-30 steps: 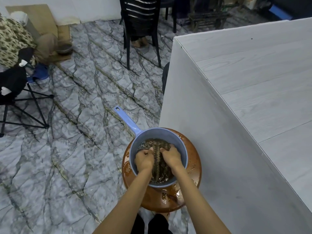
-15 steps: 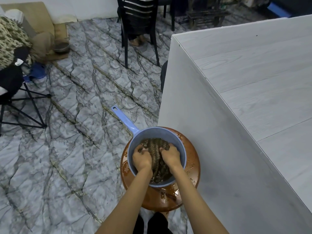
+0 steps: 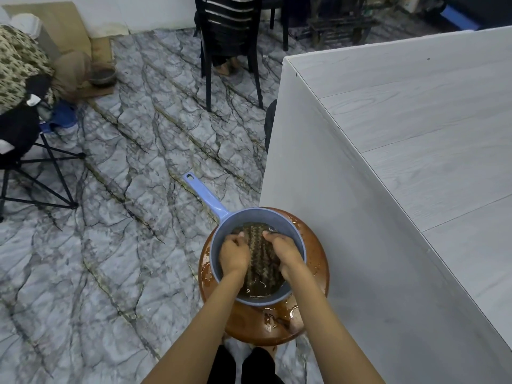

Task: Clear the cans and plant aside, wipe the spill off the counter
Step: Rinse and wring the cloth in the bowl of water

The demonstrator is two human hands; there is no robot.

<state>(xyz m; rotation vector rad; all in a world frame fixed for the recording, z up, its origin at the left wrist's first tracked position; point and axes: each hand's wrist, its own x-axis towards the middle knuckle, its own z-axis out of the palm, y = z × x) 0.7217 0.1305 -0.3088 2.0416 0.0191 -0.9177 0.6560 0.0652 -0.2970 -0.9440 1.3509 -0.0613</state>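
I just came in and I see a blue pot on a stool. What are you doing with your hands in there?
A person has both hands in a blue handled bowl that sits on a wet round brown stool beside the grey counter. The left hand and right hand each squeeze a dark striped cloth lying in murky water, as if rinsing it. The part of the countertop in view shows no cans, plant or spill.
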